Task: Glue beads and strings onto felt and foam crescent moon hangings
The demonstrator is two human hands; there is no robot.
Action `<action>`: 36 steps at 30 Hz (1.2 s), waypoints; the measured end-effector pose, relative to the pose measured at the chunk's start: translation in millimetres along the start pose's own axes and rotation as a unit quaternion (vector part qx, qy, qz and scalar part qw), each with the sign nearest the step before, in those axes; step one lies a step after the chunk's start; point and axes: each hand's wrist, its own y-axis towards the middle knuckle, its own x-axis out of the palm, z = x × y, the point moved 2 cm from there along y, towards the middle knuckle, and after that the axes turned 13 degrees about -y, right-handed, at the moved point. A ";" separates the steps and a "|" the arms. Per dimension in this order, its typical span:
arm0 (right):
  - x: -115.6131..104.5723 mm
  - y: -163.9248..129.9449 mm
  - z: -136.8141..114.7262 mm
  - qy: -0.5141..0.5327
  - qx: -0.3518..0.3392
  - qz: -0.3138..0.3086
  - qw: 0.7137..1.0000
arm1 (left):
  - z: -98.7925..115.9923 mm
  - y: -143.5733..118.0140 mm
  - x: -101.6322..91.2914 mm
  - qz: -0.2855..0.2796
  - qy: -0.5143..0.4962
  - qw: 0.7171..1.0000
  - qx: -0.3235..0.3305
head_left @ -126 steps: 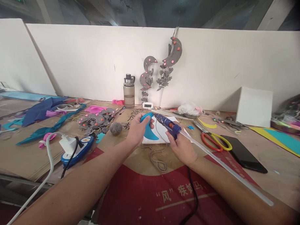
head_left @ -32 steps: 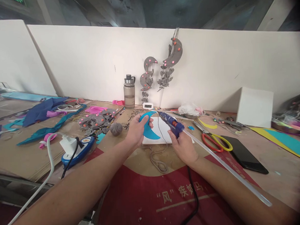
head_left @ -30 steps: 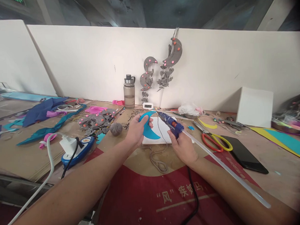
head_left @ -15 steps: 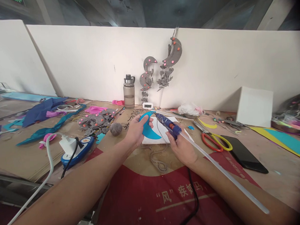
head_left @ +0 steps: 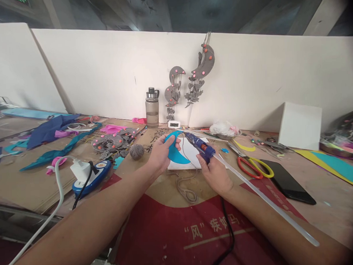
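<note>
Left hand (head_left: 162, 153): fingers are pinching a flat blue moon (head_left: 174, 154)
Right hand (head_left: 216, 173): gripping a dark-blue plastic glue gun (head_left: 197, 142)

The crescent (head_left: 175, 153) is plain bright blue; the glue gun (head_left: 202, 146) is dark blue with an orange-red patch, its glue stick (head_left: 262, 197) translucent white; the yarn ball (head_left: 137, 152) is grey; at the far side, the hanging crescent mobile (head_left: 208, 62) is grey, dotted pink and orange; the bottle (head_left: 152, 114) is smoky brown under a black-and-silver lid; the near cardboard (head_left: 157, 241) is deep red with pale gold characters; at right, the scissors (head_left: 256, 173) have one red handle and one yellow, and the smartphone (head_left: 288, 182) is black; at left, the power strip (head_left: 104, 173) is blue and white.
</note>
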 end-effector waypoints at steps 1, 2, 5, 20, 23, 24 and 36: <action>0.0 0.0 0.2 0.000 -0.002 0.000 1.000 | -0.1 0.2 -0.3 0.001 0.000 1.000 0.001; 0.2 0.0 0.4 -0.001 -0.005 -0.001 1.000 | -0.2 0.2 -0.5 0.001 0.001 1.000 0.001; 1.4 0.3 1.3 -0.005 -0.009 -0.005 1.000 | -0.4 -0.2 -0.5 0.001 0.006 1.000 -0.002; -7.1 0.5 -8.3 -0.027 -0.031 0.008 0.999 | 0.6 -1.3 3.2 0.009 -0.004 1.000 -0.001; -6.4 0.8 -8.1 -0.030 -0.039 0.003 0.999 | 0.5 -2.2 4.3 -0.001 -0.009 1.000 -0.005; -6.1 1.0 -7.8 -0.030 -0.038 0.003 0.999 | 0.5 -2.4 4.5 -0.003 -0.009 1.000 -0.005; -6.0 1.3 -6.7 -0.019 -0.034 0.002 0.999 | 0.0 -0.7 1.9 -0.007 -0.006 1.000 -0.006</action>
